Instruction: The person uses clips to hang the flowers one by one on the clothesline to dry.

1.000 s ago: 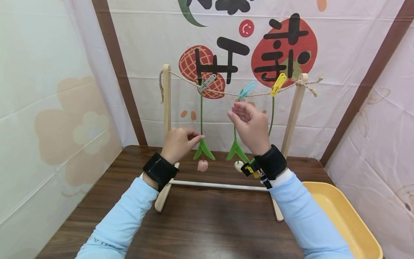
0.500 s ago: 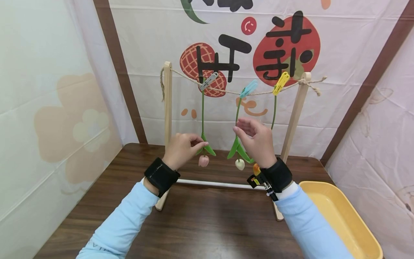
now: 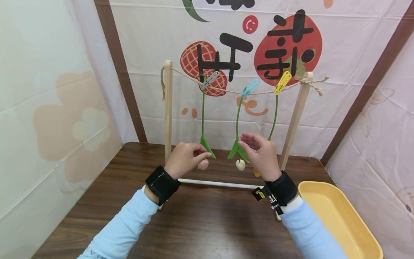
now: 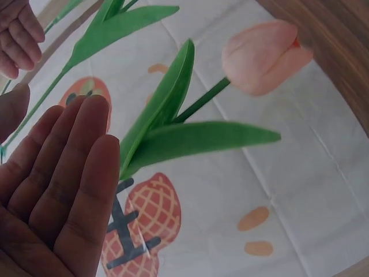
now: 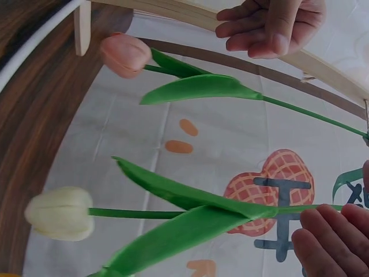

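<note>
Three artificial tulips hang upside down from a rope. My left hand is beside the pink tulip, its fingers extended and holding nothing, as the left wrist view shows. A grey clothespin clips that stem. My right hand is near the leaves of the white tulip, fingers loosely bent and grasping nothing. A blue clothespin fastens the white one. Under a yellow clothespin hangs a tulip with an orange-yellow bloom, mostly hidden behind my right hand.
Two wooden posts carry the rope, and a white bar joins them low down. The frame stands on a dark wooden table. A yellow tray lies at the right, with a printed cloth behind.
Both hands have moved down, the right one from just below the blue clothespin to leaf height. The left has dropped from the pink tulip's stem to beside its bloom. All tulips stay clipped.
</note>
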The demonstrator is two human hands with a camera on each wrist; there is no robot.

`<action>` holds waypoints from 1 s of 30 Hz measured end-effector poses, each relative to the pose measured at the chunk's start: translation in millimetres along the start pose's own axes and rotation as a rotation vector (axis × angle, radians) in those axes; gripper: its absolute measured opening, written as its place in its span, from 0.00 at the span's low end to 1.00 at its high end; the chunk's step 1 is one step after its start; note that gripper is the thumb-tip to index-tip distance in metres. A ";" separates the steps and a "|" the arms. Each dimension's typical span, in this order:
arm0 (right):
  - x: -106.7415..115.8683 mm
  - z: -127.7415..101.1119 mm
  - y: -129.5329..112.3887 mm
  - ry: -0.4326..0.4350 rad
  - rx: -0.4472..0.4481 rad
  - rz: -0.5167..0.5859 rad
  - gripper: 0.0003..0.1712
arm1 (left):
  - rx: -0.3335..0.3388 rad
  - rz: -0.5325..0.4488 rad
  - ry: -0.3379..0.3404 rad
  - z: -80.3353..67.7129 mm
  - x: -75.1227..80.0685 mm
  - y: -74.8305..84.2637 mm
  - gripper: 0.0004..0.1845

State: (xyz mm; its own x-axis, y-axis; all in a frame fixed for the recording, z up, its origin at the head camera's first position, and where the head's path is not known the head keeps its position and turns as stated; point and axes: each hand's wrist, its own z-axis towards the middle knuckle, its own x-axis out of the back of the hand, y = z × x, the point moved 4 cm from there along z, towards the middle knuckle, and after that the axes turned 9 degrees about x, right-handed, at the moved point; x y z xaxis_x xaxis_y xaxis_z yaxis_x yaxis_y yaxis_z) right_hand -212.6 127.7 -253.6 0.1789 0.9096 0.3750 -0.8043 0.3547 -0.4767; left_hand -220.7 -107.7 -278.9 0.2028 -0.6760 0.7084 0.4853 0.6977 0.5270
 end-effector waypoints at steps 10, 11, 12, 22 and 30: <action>-0.9 -28.0 6.1 -0.037 -0.038 -0.060 0.14 | 0.000 -0.003 -0.080 -17.4 -16.3 -0.7 0.09; -1.2 -30.7 6.4 -0.040 -0.045 -0.061 0.14 | -0.005 0.003 -0.080 -19.0 -17.3 -0.3 0.08; -1.4 -33.3 6.8 -0.042 -0.053 -0.064 0.14 | -0.010 0.009 -0.077 -20.4 -18.2 0.0 0.08; -3.0 -56.0 11.9 -0.060 -0.105 -0.066 0.13 | -0.058 0.022 -0.059 -31.3 -22.8 2.0 0.07; -6.0 -75.2 17.8 -0.103 -0.133 -0.083 0.13 | -0.064 -0.006 -0.066 -40.5 -30.4 -1.2 0.06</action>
